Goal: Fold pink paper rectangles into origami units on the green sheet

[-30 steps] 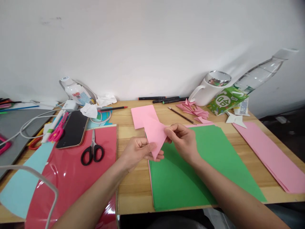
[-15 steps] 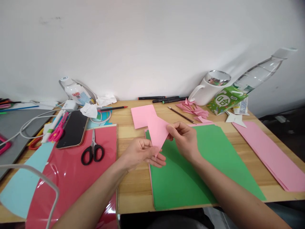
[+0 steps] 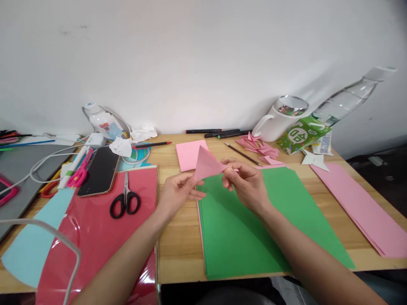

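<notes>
A small pink sheet of paper (image 3: 208, 164), now showing as a triangle with its tip pointing up, is held in the air between my hands. My left hand (image 3: 181, 190) pinches its lower left corner, with the other fingers loosely stretched out. My right hand (image 3: 246, 182) grips the right corner between thumb and fingers. Just behind the paper lies a stack of pink square sheets (image 3: 187, 155) on the wooden table. Large green sheets (image 3: 254, 224) lie below my right hand and forearm.
Black-handled scissors (image 3: 126, 201) rest on a red sheet pack (image 3: 92, 237) at left, beside a phone (image 3: 99, 171). Folded pink paper pieces (image 3: 259, 148), a white mug (image 3: 280, 120) and a tilted bottle (image 3: 349, 95) are at the back right. Pink strips (image 3: 362, 207) lie at right.
The pink sheet has gone from a hanging diamond-like shape to an upward-pointing triangle. My left hand has moved up and slightly left with its corner; my right hand keeps hold.
</notes>
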The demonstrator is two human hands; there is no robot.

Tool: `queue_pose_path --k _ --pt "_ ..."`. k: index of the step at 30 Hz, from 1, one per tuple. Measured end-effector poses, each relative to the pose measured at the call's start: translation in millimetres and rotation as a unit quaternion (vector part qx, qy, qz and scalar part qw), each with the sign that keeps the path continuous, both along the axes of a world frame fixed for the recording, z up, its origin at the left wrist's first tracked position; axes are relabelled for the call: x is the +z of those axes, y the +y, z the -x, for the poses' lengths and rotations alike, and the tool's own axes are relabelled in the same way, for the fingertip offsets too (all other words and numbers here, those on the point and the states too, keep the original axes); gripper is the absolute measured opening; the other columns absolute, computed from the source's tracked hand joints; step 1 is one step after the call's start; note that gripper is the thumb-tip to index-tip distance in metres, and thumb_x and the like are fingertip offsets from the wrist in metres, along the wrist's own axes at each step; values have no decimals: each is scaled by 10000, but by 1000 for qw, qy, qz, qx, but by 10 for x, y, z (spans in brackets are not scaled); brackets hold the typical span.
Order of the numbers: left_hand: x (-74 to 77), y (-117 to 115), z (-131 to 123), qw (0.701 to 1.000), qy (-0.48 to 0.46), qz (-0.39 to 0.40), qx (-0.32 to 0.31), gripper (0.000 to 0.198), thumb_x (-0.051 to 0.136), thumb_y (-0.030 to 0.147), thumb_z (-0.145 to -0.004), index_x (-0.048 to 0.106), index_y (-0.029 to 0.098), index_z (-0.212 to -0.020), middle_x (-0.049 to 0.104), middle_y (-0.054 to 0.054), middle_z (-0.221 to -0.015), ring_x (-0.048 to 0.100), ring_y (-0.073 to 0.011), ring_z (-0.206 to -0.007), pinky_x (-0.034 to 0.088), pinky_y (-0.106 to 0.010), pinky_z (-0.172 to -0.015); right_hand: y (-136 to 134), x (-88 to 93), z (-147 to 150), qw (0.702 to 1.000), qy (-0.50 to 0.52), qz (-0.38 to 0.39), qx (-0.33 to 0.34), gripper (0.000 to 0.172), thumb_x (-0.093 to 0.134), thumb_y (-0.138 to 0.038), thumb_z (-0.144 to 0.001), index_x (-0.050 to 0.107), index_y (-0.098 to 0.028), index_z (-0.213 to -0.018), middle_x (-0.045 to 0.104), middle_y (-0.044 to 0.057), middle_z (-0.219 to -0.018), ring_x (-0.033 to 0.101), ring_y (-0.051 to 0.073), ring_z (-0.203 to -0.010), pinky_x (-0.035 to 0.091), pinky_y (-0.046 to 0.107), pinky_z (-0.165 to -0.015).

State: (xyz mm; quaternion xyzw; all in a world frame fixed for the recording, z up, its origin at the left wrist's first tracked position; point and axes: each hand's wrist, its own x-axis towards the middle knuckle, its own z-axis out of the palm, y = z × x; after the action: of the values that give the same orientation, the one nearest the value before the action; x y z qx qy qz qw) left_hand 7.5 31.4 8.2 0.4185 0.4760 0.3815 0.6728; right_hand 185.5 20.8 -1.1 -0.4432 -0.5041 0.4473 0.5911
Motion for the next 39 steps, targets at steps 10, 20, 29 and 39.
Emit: queue_pose_path --k 10,20,29,39 --pt "132 107 96 970 -188 151 42 369 625 398 -824 629 112 -1058 707 -158 -1031 695 -236 -884 552 -323 -765 -60 50 16 962 -132 -168 171 119 649 -235 -822 745 -271 -883 633 71 -1050 625 214 -982 567 377 -795" --pt "99 69 52 979 -177 5 96 273 752 184 -679 714 162 -948 683 -122 -1123 640 -282 -1043 520 -391 -895 -45 5 27 973 -90 -100 187 189 668 -205 -803 717 -274 -972 591 72 -1183 578 208 -1103 562 349 -843" --pt "94 35 -9 975 -194 -16 104 277 771 214 -660 721 152 -926 711 -112 -1057 667 -267 -987 529 -363 -879 -36 -76 108 986 45 117 112 191 778 -270 -670 635 -174 -754 640 -31 -654 590 84 -535 530 216 -530" --pt "81 46 -4 977 -144 -27 154 222 780 239 -631 729 127 -815 748 -102 -861 714 -240 -743 567 -320 -678 -63 -26 102 984 -8 115 139 118 736 -263 -705 705 -161 -756 653 -2 -652 538 74 -536 447 195 -483"
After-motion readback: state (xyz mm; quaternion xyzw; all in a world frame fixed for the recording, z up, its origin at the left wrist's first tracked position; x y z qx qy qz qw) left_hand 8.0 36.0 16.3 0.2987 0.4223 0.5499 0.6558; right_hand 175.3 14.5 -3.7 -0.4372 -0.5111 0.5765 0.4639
